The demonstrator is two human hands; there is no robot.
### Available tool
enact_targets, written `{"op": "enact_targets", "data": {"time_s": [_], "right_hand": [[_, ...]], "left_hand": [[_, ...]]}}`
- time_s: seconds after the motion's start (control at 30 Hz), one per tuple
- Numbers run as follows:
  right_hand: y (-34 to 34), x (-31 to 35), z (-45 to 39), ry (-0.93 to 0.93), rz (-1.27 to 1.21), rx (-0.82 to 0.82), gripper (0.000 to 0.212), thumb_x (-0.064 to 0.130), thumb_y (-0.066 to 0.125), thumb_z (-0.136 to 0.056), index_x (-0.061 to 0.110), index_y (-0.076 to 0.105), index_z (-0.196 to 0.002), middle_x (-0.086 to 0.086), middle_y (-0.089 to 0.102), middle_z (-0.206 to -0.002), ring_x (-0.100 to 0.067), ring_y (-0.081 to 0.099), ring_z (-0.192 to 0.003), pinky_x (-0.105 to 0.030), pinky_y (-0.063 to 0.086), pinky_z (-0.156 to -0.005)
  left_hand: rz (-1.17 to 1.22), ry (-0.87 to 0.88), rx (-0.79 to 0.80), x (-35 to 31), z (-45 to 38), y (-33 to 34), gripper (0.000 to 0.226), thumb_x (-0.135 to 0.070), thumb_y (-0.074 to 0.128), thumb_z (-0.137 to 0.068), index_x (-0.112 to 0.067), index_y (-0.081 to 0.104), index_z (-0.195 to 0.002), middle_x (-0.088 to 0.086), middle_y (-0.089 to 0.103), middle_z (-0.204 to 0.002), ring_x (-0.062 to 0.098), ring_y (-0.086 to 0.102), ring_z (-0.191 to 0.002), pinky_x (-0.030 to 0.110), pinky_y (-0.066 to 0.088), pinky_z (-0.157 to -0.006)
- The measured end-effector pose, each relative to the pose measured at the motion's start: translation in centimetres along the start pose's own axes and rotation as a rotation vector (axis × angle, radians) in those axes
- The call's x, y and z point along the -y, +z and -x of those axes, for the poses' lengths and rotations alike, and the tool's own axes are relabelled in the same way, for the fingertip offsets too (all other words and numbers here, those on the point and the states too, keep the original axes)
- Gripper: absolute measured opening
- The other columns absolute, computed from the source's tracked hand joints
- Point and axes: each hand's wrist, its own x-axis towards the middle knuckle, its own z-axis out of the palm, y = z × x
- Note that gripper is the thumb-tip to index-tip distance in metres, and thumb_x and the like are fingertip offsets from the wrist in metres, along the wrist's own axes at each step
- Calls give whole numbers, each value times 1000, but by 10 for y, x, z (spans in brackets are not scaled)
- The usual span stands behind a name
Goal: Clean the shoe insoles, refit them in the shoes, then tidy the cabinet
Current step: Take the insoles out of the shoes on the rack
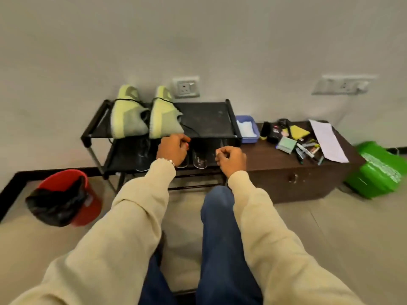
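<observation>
So we're looking down at a black metal shoe rack with mesh shelves (204,119) pushed against a pale wall. On the left half of its top shelf sits a pair of lime-green and grey knit sneakers (145,117), side by side, soles facing up-ish and heels toward us, black laces trailing off them across the shelf. We can't see any insoles from here, so no idea whether they're in the shoes.

Both arms are stretched forward in beige sleeves. The left hand (172,148) is right at the near edge of the top shelf, just beside the heel of the right-hand sneaker, fingers curled in; it may be pinching a lace, but it's too blurry for us to tell. The right hand (231,160) hangs in front of the lower shelf, fingers curled into a loose fist with nothing visible in it.

On the lower shelf there's a pair of clear, see-through sandals or slippers (199,160), partly hidden behind the hands.

Right of the rack is a low dark-brown wooden cabinet (286,172). On top: a small blue plastic tray with something white in it (247,130) at the left end, then a mess of pens, a green pad, a yellow cloth and a sheet of white paper (328,140). A green bag (376,170) sits on the floor at the far right, and a red bucket lined with a black bag (66,197) on the near left.
</observation>
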Motion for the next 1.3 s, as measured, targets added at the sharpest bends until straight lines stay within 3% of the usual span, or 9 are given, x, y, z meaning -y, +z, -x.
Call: {"op": "enact_targets", "data": {"time_s": [0.13, 0.27, 0.4, 0.6, 0.73, 0.83, 0.93, 1.13, 1.3], "right_hand": [[47, 45, -11, -38, -81, 156, 12, 21, 63, -88, 13, 68, -95, -10, 70, -78, -23, 65, -70, -41, 58, -75], [77, 76, -23, 168, -279, 344, 45, 25, 66, -88, 16, 46, -128, -16, 63, -85, -21, 57, -60, -32, 53, -57], [98, 92, -48, 279, -382, 492, 68, 32, 69, -85, 29, 28, -140, -21, 63, -99, -27, 64, -71, -35, 57, -66], [121, 98, -73, 412, -539, 535, 53, 21, 76, -79, 9, 47, -121, -22, 63, -99, -32, 67, -82, -40, 58, -73], [125, 98, -83, 350, -620, 491, 35, 7, 77, -75, 8, 58, -105, -16, 64, -109, -33, 66, -93, -40, 59, -71], [125, 109, -87, 212, -565, 488, 29, 6, 80, -71, 13, 62, -91, -11, 63, -109, -32, 65, -97, -42, 60, -71], [122, 121, -84, 94, -355, 435, 35, 11, 84, -68, 10, 62, -96, -10, 59, -109, -28, 66, -88, -38, 61, -67], [123, 136, -51, -193, 43, 307, 45, 31, 86, -62, 15, 64, -97, -5, 59, -102, -28, 60, -93, -44, 57, -80], [132, 162, 3, -391, 158, 226, 42, 33, 82, -68, 14, 62, -100, -13, 60, -103, -33, 55, -99, -44, 49, -88]], "left_hand": [[-210, -45, -147, 38, -12, -52, 26, -12, 53, -92, -13, 67, -113, 15, 66, -110, 36, 60, -102, 40, 49, -89], [-565, -3, -150, 63, -34, -82, 35, -13, 57, -88, -11, 59, -123, 15, 53, -120, 36, 48, -111, 45, 46, -89], [-901, 21, -70, 70, -56, -90, 45, -15, 62, -85, -17, 50, -128, 16, 41, -130, 36, 41, -119, 46, 45, -88], [-1171, 83, -6, 74, -77, -77, 28, -16, 47, -94, -17, 58, -119, 15, 35, -140, 33, 41, -125, 38, 45, -85], [-1223, 41, 129, 73, -87, -84, 15, -23, 61, -77, -23, 73, -85, -3, 66, -104, 18, 64, -84, 24, 42, -54], [-1361, 156, 150, 80, -94, -91, 33, -17, 41, -95, -15, 59, -122, 1, 60, -117, 27, 62, -100, 30, 40, -62], [-1326, 155, 191, 82, -92, -106, 34, -7, 36, -100, -3, 46, -133, 12, 56, -124, 36, 60, -107, 36, 41, -67], [-914, 42, 42, 96, -54, -170, 27, -18, 53, -92, -6, 62, -115, 9, 52, -124, 36, 59, -103, 38, 49, -79], [-615, -80, -180, 125, 18, -185, 34, -25, 66, -85, -4, 60, -111, 13, 53, -109, 32, 55, -97, 31, 32, -68]]}}
